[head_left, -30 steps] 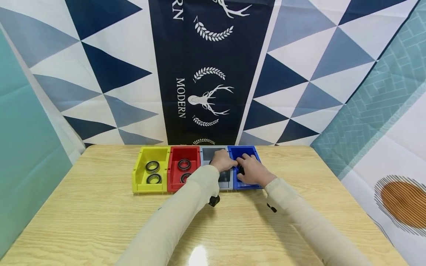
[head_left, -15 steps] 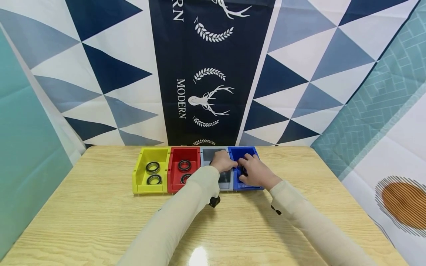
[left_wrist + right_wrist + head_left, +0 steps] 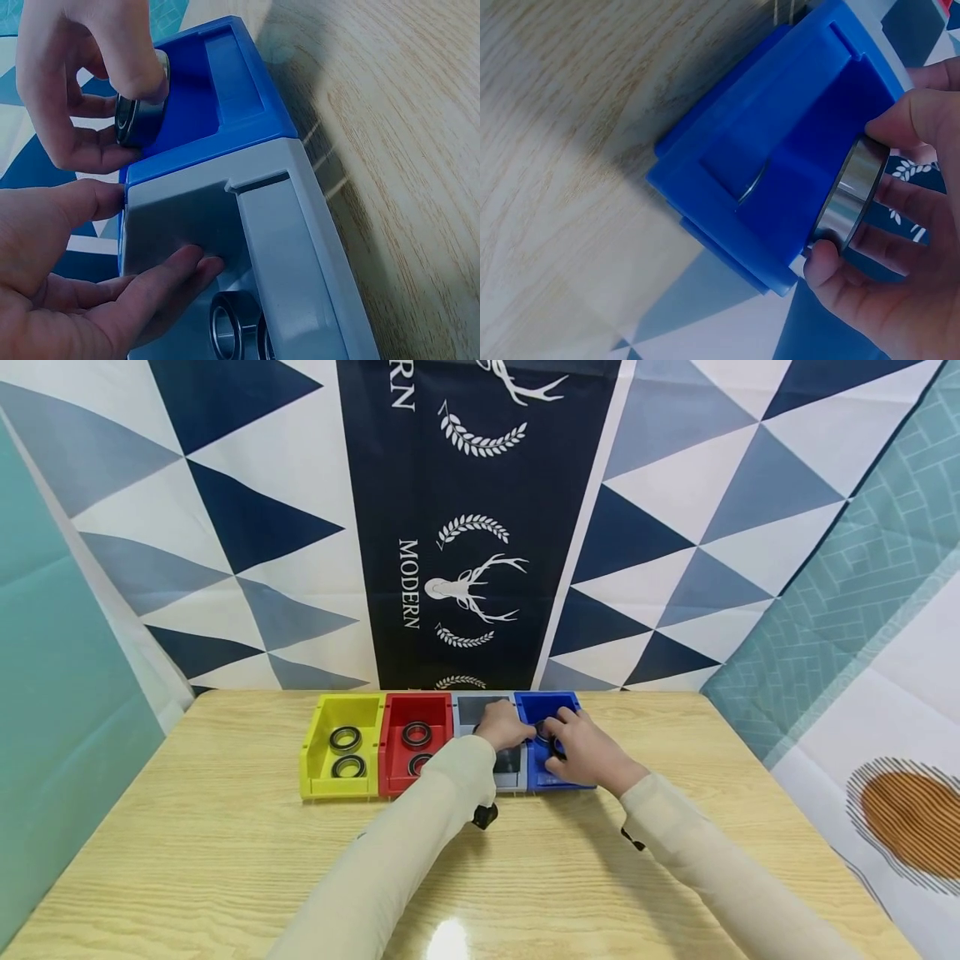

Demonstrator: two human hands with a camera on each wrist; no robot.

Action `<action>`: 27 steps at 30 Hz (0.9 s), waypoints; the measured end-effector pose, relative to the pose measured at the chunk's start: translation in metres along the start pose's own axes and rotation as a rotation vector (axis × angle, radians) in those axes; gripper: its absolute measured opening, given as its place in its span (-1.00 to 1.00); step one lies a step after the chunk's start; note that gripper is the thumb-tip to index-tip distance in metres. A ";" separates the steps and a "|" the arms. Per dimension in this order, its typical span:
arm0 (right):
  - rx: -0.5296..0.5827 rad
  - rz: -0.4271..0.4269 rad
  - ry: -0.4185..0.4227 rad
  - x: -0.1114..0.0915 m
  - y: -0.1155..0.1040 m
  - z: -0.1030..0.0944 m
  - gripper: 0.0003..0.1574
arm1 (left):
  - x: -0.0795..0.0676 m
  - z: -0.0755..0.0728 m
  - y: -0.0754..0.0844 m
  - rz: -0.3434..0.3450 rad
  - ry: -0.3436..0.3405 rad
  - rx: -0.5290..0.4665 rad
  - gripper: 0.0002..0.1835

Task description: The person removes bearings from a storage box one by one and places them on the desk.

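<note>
My right hand (image 3: 588, 752) pinches a ball bearing (image 3: 855, 187) by its rim, thumb on one side and fingertips on the other, at the blue bin (image 3: 547, 700). The bearing stands on edge, tilted, in the right wrist view. Over the grey bin (image 3: 274, 161) is my left hand (image 3: 500, 724). Its thumb reaches the wall beside the blue bin, while its loosely extended fingers dip inside with nothing between them and the thumb. Bearings (image 3: 232, 322) lie in the grey bin below those fingers. Another ring (image 3: 542, 732) shows in the blue bin, partly covered by the right hand.
A red bin (image 3: 397, 710) and a yellow bin (image 3: 311, 752) complete the row on the left, each with two bearings inside. The row stands toward the back of the wooden table (image 3: 187, 843), before a patterned cloth (image 3: 465, 527).
My right hand has shifted slightly right and toward me with the bearing, and the ring behind it in the blue bin has come into view. The left hand has stayed almost still.
</note>
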State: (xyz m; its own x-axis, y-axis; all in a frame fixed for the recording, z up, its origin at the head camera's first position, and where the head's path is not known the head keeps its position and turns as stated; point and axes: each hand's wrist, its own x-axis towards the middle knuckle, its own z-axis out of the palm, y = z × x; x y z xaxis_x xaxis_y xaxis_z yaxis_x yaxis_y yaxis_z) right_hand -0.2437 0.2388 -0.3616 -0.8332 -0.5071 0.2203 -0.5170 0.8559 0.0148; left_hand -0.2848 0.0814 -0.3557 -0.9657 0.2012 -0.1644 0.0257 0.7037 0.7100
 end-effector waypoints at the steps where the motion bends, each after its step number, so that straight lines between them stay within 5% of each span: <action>1: 0.003 -0.002 0.005 -0.001 -0.001 -0.001 -0.65 | 0.000 -0.001 0.000 0.004 -0.001 0.000 -0.70; 27: 0.062 0.004 -0.071 -0.027 -0.019 -0.011 -0.65 | -0.006 -0.003 0.000 0.046 0.011 0.055 -0.72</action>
State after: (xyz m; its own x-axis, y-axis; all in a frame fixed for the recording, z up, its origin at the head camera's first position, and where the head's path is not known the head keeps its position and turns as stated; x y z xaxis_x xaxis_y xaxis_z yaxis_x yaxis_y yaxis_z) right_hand -0.2091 0.2373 -0.3570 -0.8458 -0.5118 0.1505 -0.5231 0.8510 -0.0465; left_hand -0.2793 0.0784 -0.3525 -0.9660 0.2267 -0.1245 0.0840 0.7302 0.6781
